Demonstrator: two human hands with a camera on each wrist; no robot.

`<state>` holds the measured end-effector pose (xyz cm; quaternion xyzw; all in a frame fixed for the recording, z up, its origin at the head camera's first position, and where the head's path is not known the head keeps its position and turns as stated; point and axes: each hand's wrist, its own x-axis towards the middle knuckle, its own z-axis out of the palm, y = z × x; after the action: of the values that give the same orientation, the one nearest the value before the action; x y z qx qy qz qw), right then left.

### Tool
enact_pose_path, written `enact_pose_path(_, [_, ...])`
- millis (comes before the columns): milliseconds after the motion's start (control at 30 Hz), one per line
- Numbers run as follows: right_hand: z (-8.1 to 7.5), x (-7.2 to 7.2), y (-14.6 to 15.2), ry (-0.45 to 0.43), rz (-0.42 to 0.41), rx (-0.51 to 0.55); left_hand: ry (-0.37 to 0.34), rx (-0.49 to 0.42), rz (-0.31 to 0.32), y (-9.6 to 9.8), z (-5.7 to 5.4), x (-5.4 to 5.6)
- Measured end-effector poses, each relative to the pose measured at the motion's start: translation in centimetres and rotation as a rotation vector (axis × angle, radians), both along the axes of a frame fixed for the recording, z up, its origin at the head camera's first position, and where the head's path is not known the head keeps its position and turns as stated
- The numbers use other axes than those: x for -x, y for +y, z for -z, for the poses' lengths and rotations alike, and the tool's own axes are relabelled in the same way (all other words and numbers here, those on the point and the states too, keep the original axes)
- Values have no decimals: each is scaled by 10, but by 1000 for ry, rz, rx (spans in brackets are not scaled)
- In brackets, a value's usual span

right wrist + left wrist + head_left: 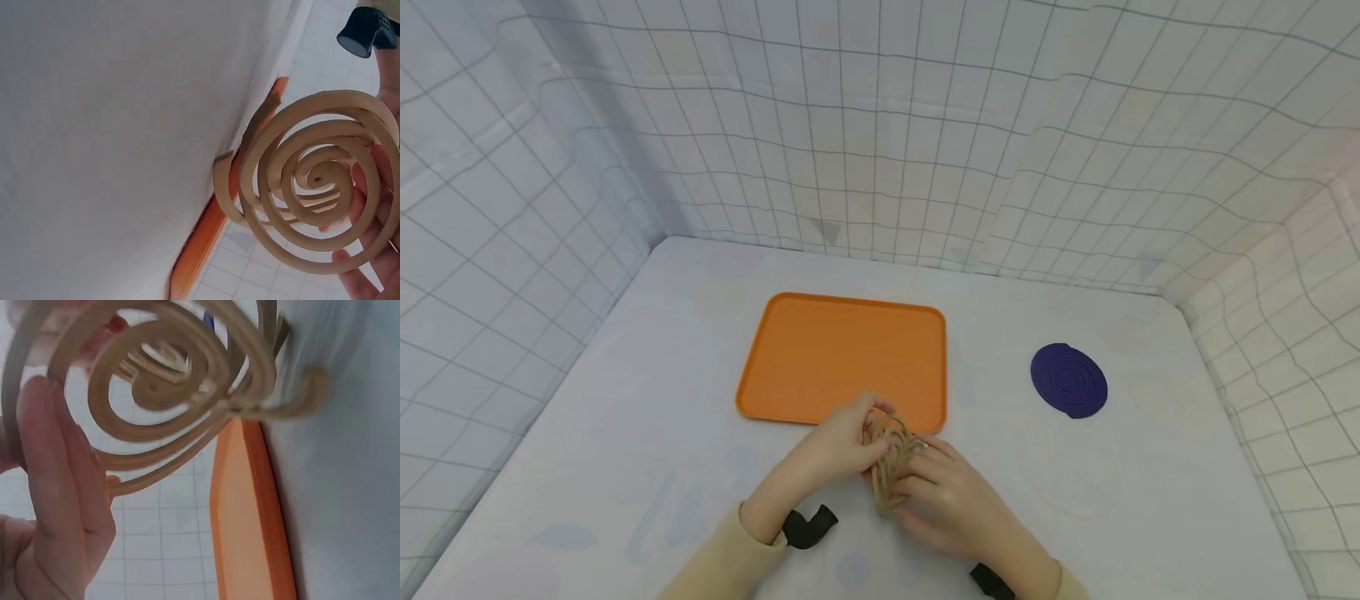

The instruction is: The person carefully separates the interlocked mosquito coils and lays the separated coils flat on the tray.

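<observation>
Both hands hold a tan spiral, apparently a mosquito coil [882, 483], just in front of the tray's near edge. My left hand [844, 440] pinches its upper left side between thumb and fingers. On the other side, my right hand [953, 500] grips the rings with bent fingers. In the right wrist view the coil [320, 177] stands on edge, its rings partly spread apart and more rings showing behind the front ones. Loose curved ends stick out toward the table. The left wrist view shows the left hand's fingers [53, 469] against the rings.
An orange tray [850, 358] lies flat behind the hands. To its right on the white table [1150, 467] is a flat dark purple spiral disc [1069, 380]. Grid-patterned white curtains [910, 142] surround the table. Black cameras [808, 527] sit at the wrists.
</observation>
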<state>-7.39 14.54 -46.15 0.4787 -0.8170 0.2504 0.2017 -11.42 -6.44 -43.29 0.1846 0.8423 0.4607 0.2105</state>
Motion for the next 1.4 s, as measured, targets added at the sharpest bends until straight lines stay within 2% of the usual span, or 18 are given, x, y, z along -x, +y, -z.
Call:
enact_pose_path(67, [0,0,2,-29,24,61,73,21,-9,3,-3,-5])
enact_pose_path(133, [0,1,2,-50,82,127,170,36,-14,6,-5,-11])
enact_pose_path(200, [-2,2,0,-61,192,183,271,47,-15,8,-7,-17])
enact_pose_path(267, [-4,3,-2,-114,322,225,384,67,-11,12,-9,-22])
enact_pose_path(367, [-10,5,-4,-332,516,261,535,116,-5,16,-8,-30])
enact_pose_path(467, [-16,9,-5,-655,621,251,652,163,-9,19,-5,-34])
enact_pose_path(533, [-18,12,-6,-807,642,227,667,178,-27,19,-3,-36])
enact_pose_path(600, [-19,13,-7,-866,638,199,614,173,-56,18,-1,-37])
enact_pose_path(633, [-19,13,-8,-855,629,192,574,166,-73,18,0,-36])
enact_pose_path(700, [-18,13,-10,-780,617,183,480,146,-113,17,2,-35])
enact_pose_path(833, [-12,11,-16,-531,595,135,317,102,-175,16,4,-28])
enact_pose_path(933, [-8,9,-20,-352,580,83,257,106,-192,15,5,-24])
enact_pose_path(1000, [-6,8,-21,-276,564,60,252,129,-184,15,6,-22])
enact_pose_path(1067, [-4,8,-22,-240,551,48,272,160,-164,16,6,-22])
enact_pose_path(1267, [-2,11,-22,-237,551,41,351,224,-134,20,6,-23])
enact_pose_path(1400, [-2,13,-22,-192,551,50,389,239,-133,21,4,-23])
